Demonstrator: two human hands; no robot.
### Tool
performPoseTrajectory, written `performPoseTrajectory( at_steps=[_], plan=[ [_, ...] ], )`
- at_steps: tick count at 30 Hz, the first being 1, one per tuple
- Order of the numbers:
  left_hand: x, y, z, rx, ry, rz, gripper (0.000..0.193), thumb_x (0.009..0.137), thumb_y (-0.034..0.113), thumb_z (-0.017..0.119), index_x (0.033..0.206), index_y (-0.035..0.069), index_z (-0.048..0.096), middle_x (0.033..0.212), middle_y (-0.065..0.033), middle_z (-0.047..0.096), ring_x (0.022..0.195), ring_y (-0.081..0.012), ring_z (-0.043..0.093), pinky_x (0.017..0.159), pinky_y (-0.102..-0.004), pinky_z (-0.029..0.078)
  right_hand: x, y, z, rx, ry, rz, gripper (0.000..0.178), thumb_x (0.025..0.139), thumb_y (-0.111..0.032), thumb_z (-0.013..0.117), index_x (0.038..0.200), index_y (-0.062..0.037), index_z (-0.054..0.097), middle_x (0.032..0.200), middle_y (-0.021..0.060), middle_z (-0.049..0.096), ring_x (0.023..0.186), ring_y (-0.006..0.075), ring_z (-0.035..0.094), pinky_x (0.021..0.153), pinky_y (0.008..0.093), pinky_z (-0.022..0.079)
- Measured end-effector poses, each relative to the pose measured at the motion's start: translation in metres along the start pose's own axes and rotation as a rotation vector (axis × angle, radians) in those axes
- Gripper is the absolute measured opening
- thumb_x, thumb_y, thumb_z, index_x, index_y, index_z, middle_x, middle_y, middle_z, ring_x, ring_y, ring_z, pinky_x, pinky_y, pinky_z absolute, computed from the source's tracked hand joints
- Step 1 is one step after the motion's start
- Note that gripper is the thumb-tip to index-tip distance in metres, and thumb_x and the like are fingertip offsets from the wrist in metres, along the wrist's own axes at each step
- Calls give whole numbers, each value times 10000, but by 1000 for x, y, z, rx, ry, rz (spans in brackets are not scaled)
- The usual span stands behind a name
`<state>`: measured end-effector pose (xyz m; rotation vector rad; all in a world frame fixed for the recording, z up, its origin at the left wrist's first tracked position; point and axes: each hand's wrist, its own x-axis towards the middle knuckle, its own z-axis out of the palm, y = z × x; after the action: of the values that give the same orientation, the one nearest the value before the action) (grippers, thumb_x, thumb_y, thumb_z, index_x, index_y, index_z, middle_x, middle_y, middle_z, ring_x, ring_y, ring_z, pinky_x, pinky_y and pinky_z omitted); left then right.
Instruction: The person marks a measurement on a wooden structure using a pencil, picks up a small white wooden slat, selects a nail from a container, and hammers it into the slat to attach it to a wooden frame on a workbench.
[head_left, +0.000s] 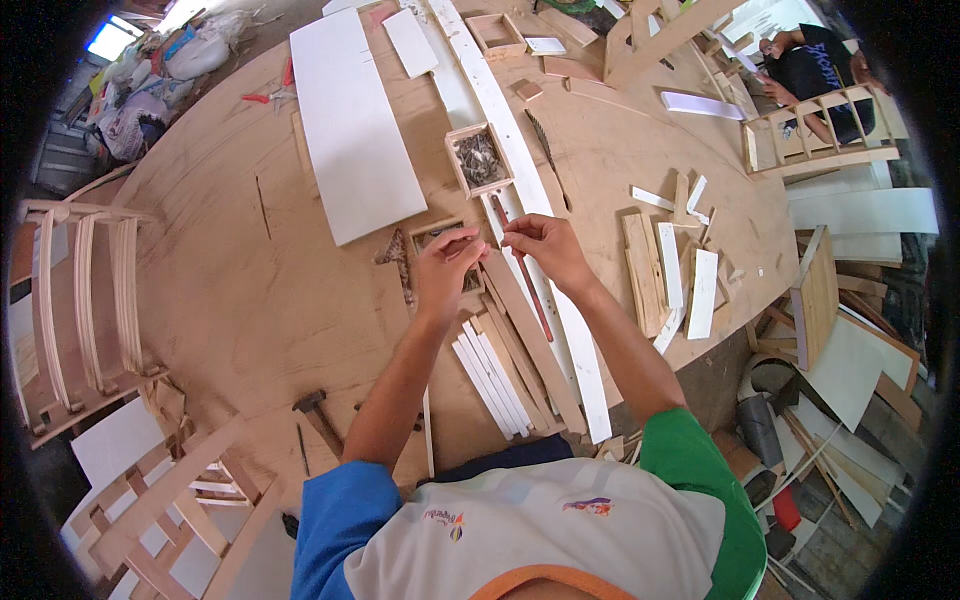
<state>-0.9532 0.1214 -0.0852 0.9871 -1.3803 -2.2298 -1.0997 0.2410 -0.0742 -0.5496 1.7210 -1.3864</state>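
Observation:
My left hand [446,268] and my right hand [549,252] are close together over the worktable, thumbs and fingertips pinched. Whatever lies between the fingertips is too small to make out. Just beyond them stands a small wooden box [479,160] of dark metal bits, probably nails. A second wooden box [438,236] is partly hidden behind my left hand. Below the hands lie a brown wooden strip [530,340] and several white strips [492,385], side by side. A thin reddish-brown rod [533,300] rests on a long white board [575,345] under my right hand.
A wide white panel [355,130] and red-handled pliers [268,97] lie at far left. A hammer [318,418] is near my left forearm. Wood offcuts [672,265] are piled at right. Wooden frames [85,300] stand at left. Another person [825,75] works at far right.

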Motion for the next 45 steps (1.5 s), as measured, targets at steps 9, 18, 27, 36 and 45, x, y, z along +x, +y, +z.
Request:
performPoseTrajectory(
  at_steps=[9, 18, 27, 36, 45],
  plan=[
    [84, -26, -22, -13, 59, -25, 260, 865, 140, 685, 1065, -14, 624, 913, -103, 691, 810, -174, 663, 705, -264, 480, 110, 39, -16, -320, 78, -98, 219, 825, -149, 687, 945, 35, 689, 738, 104, 697, 697, 119, 663, 637, 274, 512],
    [120, -29, -23, -56, 40, -79, 261, 871, 142, 681, 1075, -10, 625, 911, -112, 675, 835, -190, 656, 780, -314, 526, 177, 24, -13, -831, 170, -152, 226, 826, -239, 636, 1012, -145, 724, 787, 186, 680, 765, 336, 674, 742, 410, 543],
    [114, -37, -37, -80, 31, -112, 208, 873, 93, 671, 1040, -18, 616, 891, -98, 684, 805, -150, 655, 767, -274, 523, 182, 32, -5, -1171, 148, -110, 240, 842, -223, 575, 1031, -201, 721, 897, 176, 689, 835, 348, 675, 786, 454, 553],
    [105, -38, -39, -130, 24, -105, 188, 869, 77, 672, 1021, -19, 619, 890, -100, 690, 797, -159, 661, 741, -268, 517, 184, 36, -5, -1179, 159, -51, 202, 826, -213, 608, 989, -170, 719, 931, 144, 695, 884, 332, 672, 808, 447, 550],
    [101, -38, -38, -122, 38, -130, 187, 869, 75, 673, 1025, -15, 622, 896, -110, 700, 791, -163, 668, 732, -269, 517, 187, 29, -4, -1104, 149, 63, 168, 798, -206, 617, 911, -120, 706, 916, 161, 696, 897, 337, 669, 819, 455, 535]
  ],
)
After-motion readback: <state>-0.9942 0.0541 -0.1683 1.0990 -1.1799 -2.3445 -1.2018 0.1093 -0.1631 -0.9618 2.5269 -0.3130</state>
